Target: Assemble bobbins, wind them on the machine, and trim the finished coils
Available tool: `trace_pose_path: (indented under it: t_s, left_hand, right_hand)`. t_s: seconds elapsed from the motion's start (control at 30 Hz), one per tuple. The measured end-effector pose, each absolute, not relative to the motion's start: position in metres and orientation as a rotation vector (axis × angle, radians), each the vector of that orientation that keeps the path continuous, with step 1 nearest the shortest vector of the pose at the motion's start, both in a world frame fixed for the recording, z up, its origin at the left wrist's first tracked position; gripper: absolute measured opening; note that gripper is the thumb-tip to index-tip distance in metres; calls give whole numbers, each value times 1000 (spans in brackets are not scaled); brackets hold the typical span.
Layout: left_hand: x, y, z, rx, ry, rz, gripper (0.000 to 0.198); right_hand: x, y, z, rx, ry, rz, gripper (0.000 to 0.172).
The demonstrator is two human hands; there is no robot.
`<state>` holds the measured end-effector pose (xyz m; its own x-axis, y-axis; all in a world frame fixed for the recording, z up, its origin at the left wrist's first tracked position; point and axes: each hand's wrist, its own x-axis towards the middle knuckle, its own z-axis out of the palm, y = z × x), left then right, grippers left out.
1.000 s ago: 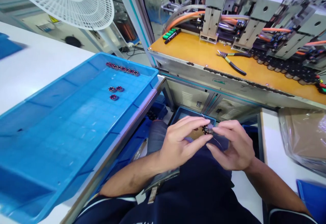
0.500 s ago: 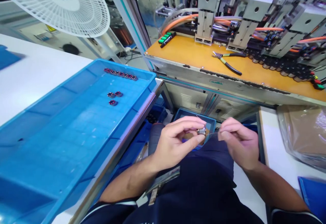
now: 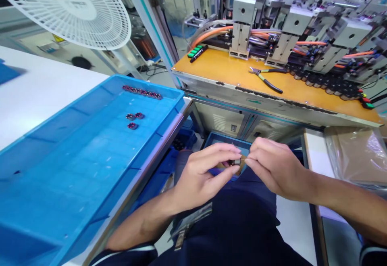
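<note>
Between the thumb and fingers of my left hand is a small round motor stator, partly hidden by the fingertips. My right hand is closed just to its right, pinching a thin wire that runs from the stator. A short wire end also sticks up above my left fingertips. On the left, the blue tray bears a row of similar stators along its far end and a few loose stators nearer me.
Diagonal cutters and a black marker lie on the orange machine bench, beside a row of dark cylindrical parts. A white fan stands at back left. Below my hands is a blue bin; a plastic-wrapped carton sits at right.
My right hand has moved left, close to the stator, and its wrist has turned. The visible wire span between my hands is shorter. The stator has tilted in my left fingers.
</note>
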<state>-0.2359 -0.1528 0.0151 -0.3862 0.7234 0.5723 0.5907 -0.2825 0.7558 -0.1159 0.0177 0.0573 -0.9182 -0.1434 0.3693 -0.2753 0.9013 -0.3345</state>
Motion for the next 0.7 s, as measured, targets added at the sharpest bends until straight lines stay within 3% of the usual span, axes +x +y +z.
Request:
trace_pose_path:
  t_s: [0.07,0.13,0.2,0.27,0.37,0.47,0.7]
  left_hand:
    - [-238,-155,13,1684,1776,1803,22]
    - [-239,-156,11,1686,1760,1831,21]
    - [-239,-157,10,1661,1761,1867,21]
    - [-239,-156,9,1631,1766,1908,21]
    - [-238,-156,9,1569,1794,1959,20]
    - [-239,-158,10,1505,1841,1997,18]
    - [-246,-166,7,1362,1952,2068,13]
  right_hand:
    - [-116,18,63,223,-2835,1080,33]
    - [-125,31,73,202,-2846,1363,33]
    - [-146,60,82,84,-2758,1151,29]
    - [-176,103,87,-115,-2549,604,23]
    - [-222,166,81,-245,-2627,160,47]
    - [-250,201,65,-335,-2848,-8,68]
    - [-244,207,57,-379,-2962,-194,68]
